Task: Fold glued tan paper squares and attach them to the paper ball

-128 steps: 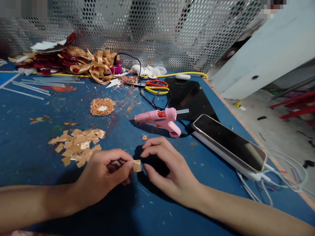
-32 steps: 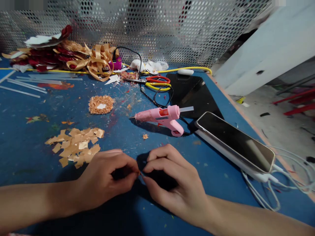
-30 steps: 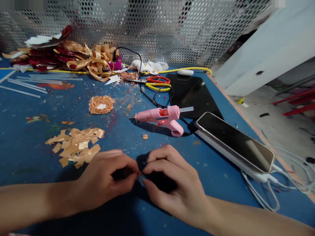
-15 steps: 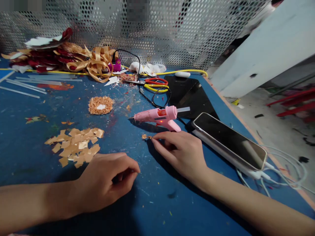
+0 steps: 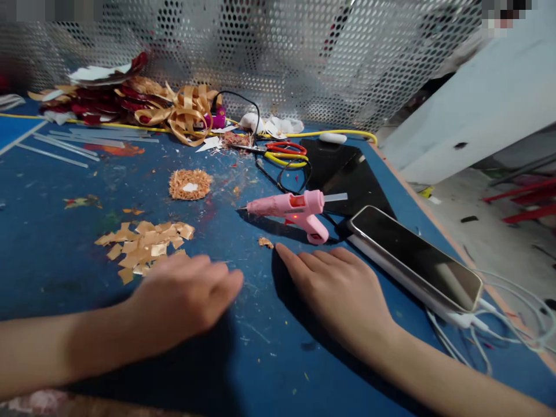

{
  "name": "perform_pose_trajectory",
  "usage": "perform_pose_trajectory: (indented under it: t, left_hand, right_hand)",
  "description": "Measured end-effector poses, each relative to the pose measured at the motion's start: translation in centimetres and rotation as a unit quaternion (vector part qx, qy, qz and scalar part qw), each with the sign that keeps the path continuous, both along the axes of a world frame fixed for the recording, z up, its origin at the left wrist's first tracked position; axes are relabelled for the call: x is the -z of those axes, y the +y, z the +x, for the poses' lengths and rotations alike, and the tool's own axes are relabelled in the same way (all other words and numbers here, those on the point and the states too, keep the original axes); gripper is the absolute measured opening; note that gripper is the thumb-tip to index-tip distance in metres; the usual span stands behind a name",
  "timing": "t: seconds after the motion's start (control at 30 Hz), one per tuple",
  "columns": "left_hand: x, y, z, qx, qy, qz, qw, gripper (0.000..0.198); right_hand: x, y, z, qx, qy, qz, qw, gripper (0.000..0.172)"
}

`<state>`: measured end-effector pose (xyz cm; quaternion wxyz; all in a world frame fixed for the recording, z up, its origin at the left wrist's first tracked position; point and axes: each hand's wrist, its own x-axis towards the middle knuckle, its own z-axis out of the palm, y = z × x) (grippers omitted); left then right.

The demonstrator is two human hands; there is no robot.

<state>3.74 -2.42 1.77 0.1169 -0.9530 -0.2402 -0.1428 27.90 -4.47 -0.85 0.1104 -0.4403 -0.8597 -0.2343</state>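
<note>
My left hand (image 5: pixel 186 295) is closed in a loose fist above the blue table, its inside turned away and slightly blurred. Tan ribbon scraps (image 5: pixel 145 246) lie in a pile just behind it. My right hand (image 5: pixel 336 284) is palm down, with the index finger stretched toward a small crumpled tan scrap (image 5: pixel 265 242). A narrow gap separates fingertip and scrap; the thumb is hidden. Just beyond the knuckles, a pink hot glue gun (image 5: pixel 289 207) lies on its side, its small light lit and a glue stick in its back. A shaggy tan pad (image 5: pixel 190 185) with a white centre sits farther left.
Scissors (image 5: pixel 284 152) and a black tablet-like slab (image 5: pixel 347 174) lie behind the glue gun. A phone (image 5: pixel 417 255) rests on a power bank with white cables at right. Glue sticks (image 5: pixel 65 150) and ribbon loops (image 5: pixel 191 113) are at the back left, before a perforated metal panel (image 5: pixel 278 63).
My right hand has rolled over and its thumb-and-finger pinch has left the small scrap, which stays on the table. My left fist has turned palm down. The view has shifted slightly left.
</note>
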Motion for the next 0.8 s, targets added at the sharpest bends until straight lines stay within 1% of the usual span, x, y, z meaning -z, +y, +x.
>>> perform_pose_trajectory:
  t: [0.03,0.1,0.13,0.17,0.23,0.3,0.37,0.43,0.5,0.6,0.67,0.73,0.8]
  left_hand:
    - [-0.6,0.9,-0.5,-0.048,0.015,-0.022,0.998,0.031]
    - [-1.8,3.1,-1.6,-0.120,0.004,-0.085,0.989,0.028]
    - [-2.3,4.2,-2.2,-0.152,0.003,-0.139,0.979,0.026]
    - [-2.6,5.3,-2.7,-0.183,-0.002,-0.184,0.966,0.025]
    - [-2.8,7.0,-3.5,-0.200,-0.001,-0.274,0.941,0.019]
    - [-2.4,7.9,-3.9,-0.205,-0.001,-0.323,0.924,0.018]
    - [-1.8,8.3,-4.0,-0.204,0.000,-0.335,0.920,0.018]
    - [-1.4,8.3,-3.9,-0.203,-0.001,-0.339,0.919,0.014]
    - [-1.4,8.3,-3.8,-0.208,-0.003,-0.356,0.911,0.014]
    - [-1.6,8.4,-3.9,-0.227,-0.007,-0.387,0.894,0.019]
    - [-1.6,8.6,-4.1,-0.236,-0.014,-0.394,0.888,0.023]
    - [-1.6,8.6,-4.2,-0.234,-0.023,-0.382,0.894,0.025]
    - [-1.7,8.4,-4.1,-0.206,-0.041,-0.343,0.915,0.024]
  right_hand:
    - [-0.2,-0.3,0.2,-0.005,0.006,0.005,1.000,0.027]
    - [-0.6,-0.7,0.8,-0.026,0.036,0.036,0.998,0.017]
    - [-0.8,-0.7,1.2,-0.035,0.054,0.057,0.996,0.016]
    - [-1.0,-0.7,1.5,-0.037,0.073,0.073,0.994,0.019]
    - [-1.2,-0.5,2.2,-0.022,0.120,0.095,0.988,0.023]
    - [-1.1,0.1,2.6,0.018,0.182,0.089,0.979,0.018]
    - [-0.7,0.7,2.8,0.055,0.236,0.069,0.968,0.012]
    - [-0.3,1.3,2.9,0.074,0.262,0.055,0.961,0.013]
    - [0.0,1.8,2.9,0.071,0.274,0.042,0.958,0.016]
    - [0.2,2.1,2.9,0.061,0.286,-0.016,0.956,0.018]
    - [0.3,2.2,3.0,0.058,0.296,-0.039,0.953,0.019]
    - [0.4,2.3,3.1,0.067,0.301,-0.036,0.951,0.023]
    - [0.6,2.5,3.3,0.080,0.295,-0.036,0.951,0.030]
